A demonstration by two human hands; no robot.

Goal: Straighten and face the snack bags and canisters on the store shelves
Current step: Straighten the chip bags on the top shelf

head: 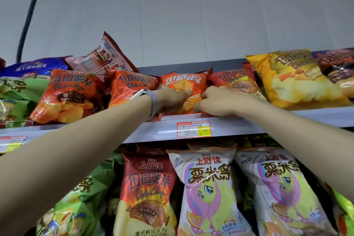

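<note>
A small orange chip bag [188,82] lies flat in the middle of the top shelf [239,122], between an orange-red chip bag [130,86] and a red chip bag [235,80]. My left hand [172,97], with a watch on its wrist, rests on the small bag's left side with fingers curled over it. My right hand [214,101] grips the bag's right lower edge. Both arms reach up from below.
More bags lie on the top shelf: a tomato-flavour orange bag [67,96], green bags [15,99], a yellow bag [295,78], a tilted pink-red bag [103,57] behind. A price tag [193,129] sits on the shelf edge. The lower shelf holds red [147,191] and white pony bags [206,191].
</note>
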